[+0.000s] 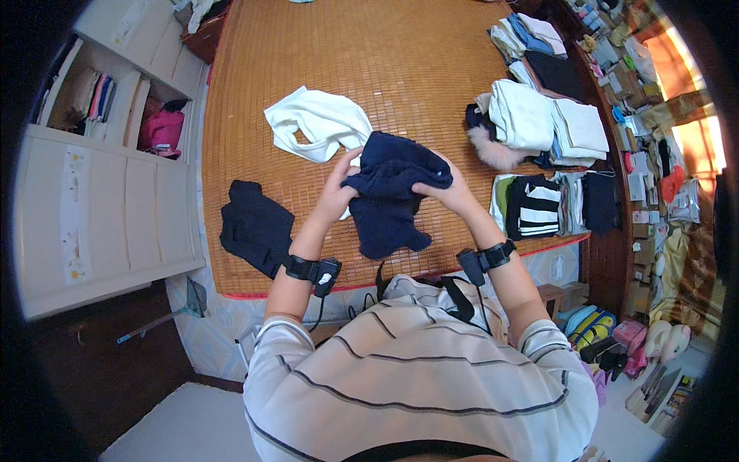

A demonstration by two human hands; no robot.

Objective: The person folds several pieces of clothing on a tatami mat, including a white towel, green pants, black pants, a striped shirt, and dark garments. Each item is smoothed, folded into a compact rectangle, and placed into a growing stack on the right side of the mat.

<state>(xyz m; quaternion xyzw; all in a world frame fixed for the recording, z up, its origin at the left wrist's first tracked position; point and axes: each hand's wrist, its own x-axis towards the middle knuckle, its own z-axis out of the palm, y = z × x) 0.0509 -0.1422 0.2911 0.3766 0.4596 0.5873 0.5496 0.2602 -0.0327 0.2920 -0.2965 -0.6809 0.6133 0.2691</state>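
My left hand (342, 187) and my right hand (447, 187) grip opposite sides of a bunched dark navy garment (392, 196), thumbs on top. Its lower part hangs or lies towards me over the bamboo mat. Behind it, a white garment (317, 118) lies loosely spread with an opening in its left part, and its near end runs under the navy one. To the left, a separate black garment (254, 225) lies flat and partly folded near the mat's front edge. My fingertips are partly hidden by the navy cloth.
The bamboo mat (358, 52) covers a raised surface with a red-edged front. Stacks of folded clothes (522, 115) stand along its right side, one with a pink fluffy piece (496, 150). Black-and-white striped clothing (537, 205) lies nearer. White cabinets (109, 196) stand at left; cluttered shelves (641, 173) at right.
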